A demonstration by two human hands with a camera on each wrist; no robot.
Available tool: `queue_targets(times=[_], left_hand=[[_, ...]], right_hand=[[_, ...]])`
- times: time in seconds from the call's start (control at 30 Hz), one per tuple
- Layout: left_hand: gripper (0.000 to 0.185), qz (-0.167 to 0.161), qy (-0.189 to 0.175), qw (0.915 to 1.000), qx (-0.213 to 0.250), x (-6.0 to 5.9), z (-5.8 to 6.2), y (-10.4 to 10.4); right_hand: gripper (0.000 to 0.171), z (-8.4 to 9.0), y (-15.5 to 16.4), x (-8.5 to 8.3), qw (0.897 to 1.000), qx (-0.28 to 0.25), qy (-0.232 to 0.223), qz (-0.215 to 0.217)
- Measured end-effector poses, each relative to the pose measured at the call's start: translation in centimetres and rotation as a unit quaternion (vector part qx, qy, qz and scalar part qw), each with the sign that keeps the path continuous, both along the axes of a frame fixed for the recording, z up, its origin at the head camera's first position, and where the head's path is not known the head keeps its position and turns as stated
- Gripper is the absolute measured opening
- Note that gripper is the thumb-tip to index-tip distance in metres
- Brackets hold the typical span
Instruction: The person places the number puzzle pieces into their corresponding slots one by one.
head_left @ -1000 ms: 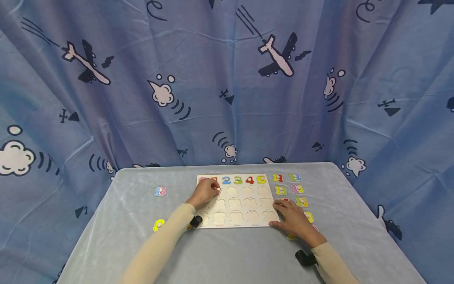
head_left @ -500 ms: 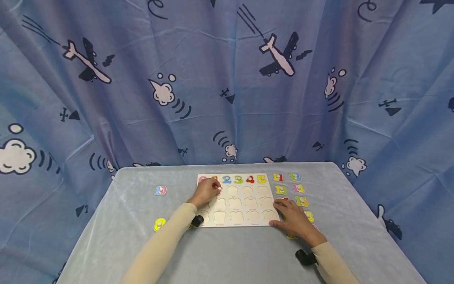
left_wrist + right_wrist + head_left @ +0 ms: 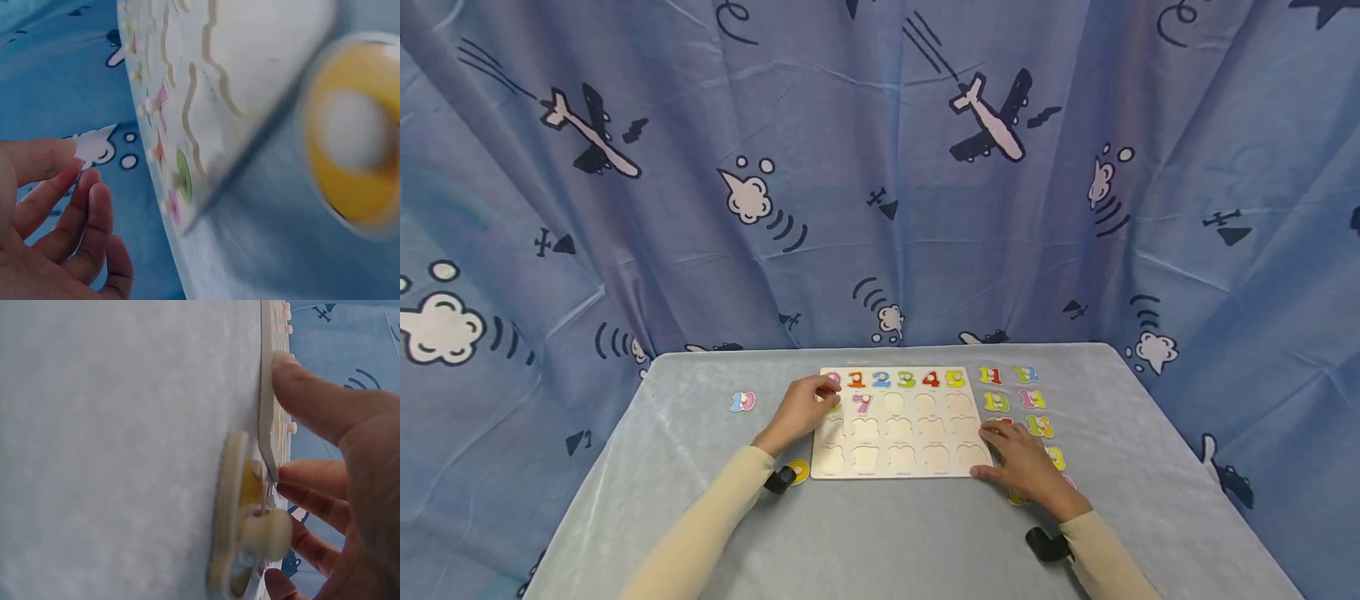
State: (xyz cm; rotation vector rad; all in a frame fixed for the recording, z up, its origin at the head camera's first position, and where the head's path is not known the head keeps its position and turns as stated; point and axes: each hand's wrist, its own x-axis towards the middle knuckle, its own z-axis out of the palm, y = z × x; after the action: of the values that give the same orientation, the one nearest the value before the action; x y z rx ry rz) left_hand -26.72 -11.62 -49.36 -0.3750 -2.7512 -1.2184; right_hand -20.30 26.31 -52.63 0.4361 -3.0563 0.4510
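The puzzle board (image 3: 898, 423) holds 1 to 5 in its top row, with a pink 7 (image 3: 862, 403) below. The left hand (image 3: 801, 406), relaxed and empty, has drawn back leftward off the 7; the right hand (image 3: 1021, 462) stays flat, pressing the board's corner.

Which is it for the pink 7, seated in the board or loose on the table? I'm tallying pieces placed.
In. The pink 7 lies within the puzzle board, second row, below the orange 1.
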Motion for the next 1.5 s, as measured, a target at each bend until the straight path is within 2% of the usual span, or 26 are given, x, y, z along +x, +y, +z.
queue_targets(times=[0.33, 0.5, 0.77, 0.93, 1.1, 1.3, 1.5], left_hand=[[0.014, 0.040, 0.010, 0.9992, -0.006, 5.0, 0.0, -6.5], [0.013, 0.066, 0.000, 0.9976, -0.020, 7.4, -0.2, -9.1], [0.011, 0.103, -0.018, 0.9938, -0.039, 9.8, -0.9, -11.5], [0.011, 0.104, -0.055, 0.9920, -0.045, 10.6, -1.2, -12.3], [0.010, 0.102, -0.086, 0.9896, -0.055, 11.1, -1.9, -12.8], [0.007, 0.097, -0.080, 0.9905, -0.057, 11.0, -2.6, -13.0], [0.005, 0.094, -0.048, 0.9929, -0.054, 10.1, -1.7, -11.9]], right_hand=[[0.077, 0.1, -0.1, 0.0, 1.000, 0.000, 0.007, 0.013], [0.076, 0.1, 0.0, 0.0, 1.000, 0.000, 0.006, 0.013], [0.077, 0.2, 0.1, 0.1, 1.000, -0.002, 0.000, 0.008], [0.077, 0.1, 0.1, 0.1, 1.000, 0.000, 0.003, 0.008], [0.077, 0.2, 0.0, 0.1, 1.000, -0.003, -0.001, 0.006], [0.078, 0.1, 0.0, 0.1, 1.000, -0.001, -0.005, 0.002], [0.077, 0.0, 0.1, 0.0, 1.000, -0.006, 0.001, 0.004]])
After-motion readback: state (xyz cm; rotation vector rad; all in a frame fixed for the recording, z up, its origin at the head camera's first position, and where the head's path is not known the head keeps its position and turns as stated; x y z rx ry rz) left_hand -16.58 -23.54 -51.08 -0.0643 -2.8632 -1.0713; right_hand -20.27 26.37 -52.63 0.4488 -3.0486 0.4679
